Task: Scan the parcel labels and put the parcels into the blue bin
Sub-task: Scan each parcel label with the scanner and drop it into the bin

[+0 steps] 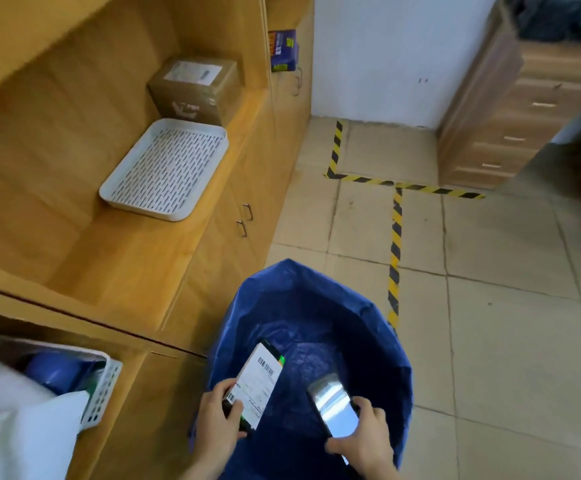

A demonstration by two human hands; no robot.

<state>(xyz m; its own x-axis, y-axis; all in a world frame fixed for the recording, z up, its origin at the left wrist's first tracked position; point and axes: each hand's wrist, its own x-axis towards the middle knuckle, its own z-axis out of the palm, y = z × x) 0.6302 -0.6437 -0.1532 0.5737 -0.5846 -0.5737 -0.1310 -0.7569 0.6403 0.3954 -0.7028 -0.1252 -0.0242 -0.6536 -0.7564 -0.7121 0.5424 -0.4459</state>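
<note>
My left hand (218, 420) grips a small flat parcel (259, 379) with a white barcode label facing up, held over the open mouth of the blue bin (362, 306). My right hand (365, 438) grips a phone (334, 403), screen up, over the bin's right side, a short gap from the parcel. The bin is a soft blue bag standing on the tiled floor beside the wooden cabinet. A brown cardboard parcel (195, 88) with a white label sits at the back of the shelf.
A white perforated tray (166, 168) lies on the shelf in front of the brown box. A white basket (103, 393) with blue items and white bags stands at lower left. A purple box (283, 50) sits further along. Yellow-black tape (396, 251) marks the floor; a wooden drawer unit (500, 119) stands at right.
</note>
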